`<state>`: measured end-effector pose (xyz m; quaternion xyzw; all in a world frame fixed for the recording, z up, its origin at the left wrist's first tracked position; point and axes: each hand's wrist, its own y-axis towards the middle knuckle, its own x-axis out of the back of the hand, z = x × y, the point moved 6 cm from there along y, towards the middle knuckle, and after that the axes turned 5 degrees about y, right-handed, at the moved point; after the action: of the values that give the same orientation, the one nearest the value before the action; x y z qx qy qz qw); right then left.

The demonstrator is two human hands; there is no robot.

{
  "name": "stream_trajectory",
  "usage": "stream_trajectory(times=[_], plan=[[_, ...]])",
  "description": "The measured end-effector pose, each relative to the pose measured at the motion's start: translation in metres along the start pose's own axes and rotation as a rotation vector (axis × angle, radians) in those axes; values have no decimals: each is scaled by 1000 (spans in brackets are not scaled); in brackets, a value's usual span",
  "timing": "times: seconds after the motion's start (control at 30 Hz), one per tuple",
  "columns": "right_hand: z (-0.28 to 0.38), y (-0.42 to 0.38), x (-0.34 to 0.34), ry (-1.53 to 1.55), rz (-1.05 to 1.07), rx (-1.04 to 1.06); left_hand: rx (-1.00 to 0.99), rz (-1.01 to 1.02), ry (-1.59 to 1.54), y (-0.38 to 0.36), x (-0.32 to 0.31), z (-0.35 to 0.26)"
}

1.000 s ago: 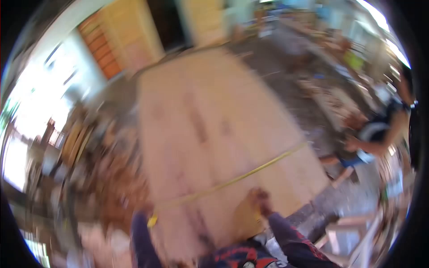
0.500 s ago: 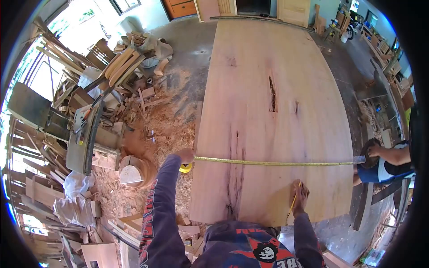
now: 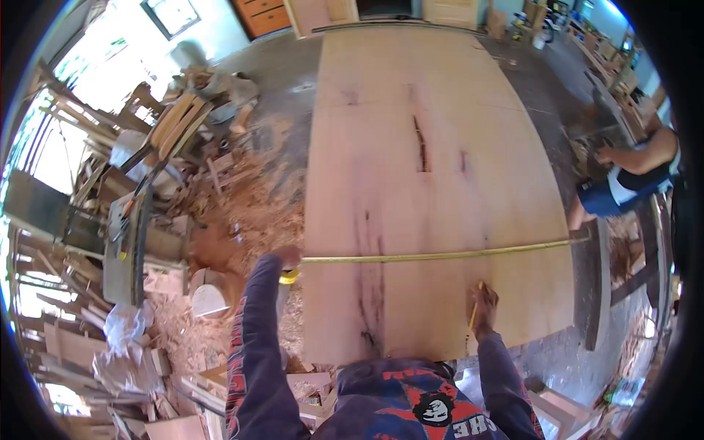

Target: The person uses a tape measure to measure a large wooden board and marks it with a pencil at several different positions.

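Observation:
A large pale wooden slab (image 3: 447, 198) with dark cracks stretches away in front of me. A yellow tape measure blade (image 3: 433, 257) lies across its width, from the left edge to the right edge. My left hand (image 3: 290, 255) is closed at the slab's left edge around the tape measure, whose yellow case (image 3: 289, 277) shows below the fingers. Over the near right part of the slab, my right hand (image 3: 484, 304) grips a yellow pencil (image 3: 471, 320), which slants down toward me. The fingers of my left hand are partly hidden.
Another person (image 3: 634, 172) stands beyond the slab's right edge. Sawdust and offcuts cover the floor at left, near a round wood block (image 3: 211, 293). A bench with tools (image 3: 126, 242) and stacked lumber (image 3: 44, 279) stand farther left. Dark beams (image 3: 598, 293) lie at right.
My view has turned, shifting the slab leftward. The other person has moved back along the right side, away from the tape's far end. Both my hands keep their holds.

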<state>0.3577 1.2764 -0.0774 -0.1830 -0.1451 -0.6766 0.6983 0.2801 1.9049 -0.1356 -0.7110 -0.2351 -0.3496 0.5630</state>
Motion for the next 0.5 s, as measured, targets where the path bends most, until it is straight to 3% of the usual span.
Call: stream_trajectory(times=[0.03, 0.1, 0.13, 0.17, 0.2, 0.23, 0.3, 0.37, 0.47, 0.5], plan=[[-25, -6, -8, 628, -115, -431, -29, -31, 28, 8, -32, 25], [-68, -3, -16, 727, 45, -347, -247, -315, 351, 41, -104, 61], [-104, -8, -23, 265, 71, -74, -190, -236, 260, 34, -90, 52], [-85, -11, -21, -89, 130, 126, -126, -163, 172, 22, -68, 38], [-66, -17, -18, -434, 118, 341, -300, -6, 543, -12, -4, -21], [-3, -23, -10, -646, 141, 524, -195, -38, 325, -18, 15, -28], [-1, -20, -5, -604, 127, 535, -160, -79, 199, -16, 7, -24], [14, -16, -7, -571, 138, 539, -322, -104, 385, -13, -5, -13], [18, -17, -4, -549, 145, 530, -133, -31, 205, -14, -1, -8], [20, -17, -4, -552, 143, 531, -187, -44, 240, -14, -5, -6]])
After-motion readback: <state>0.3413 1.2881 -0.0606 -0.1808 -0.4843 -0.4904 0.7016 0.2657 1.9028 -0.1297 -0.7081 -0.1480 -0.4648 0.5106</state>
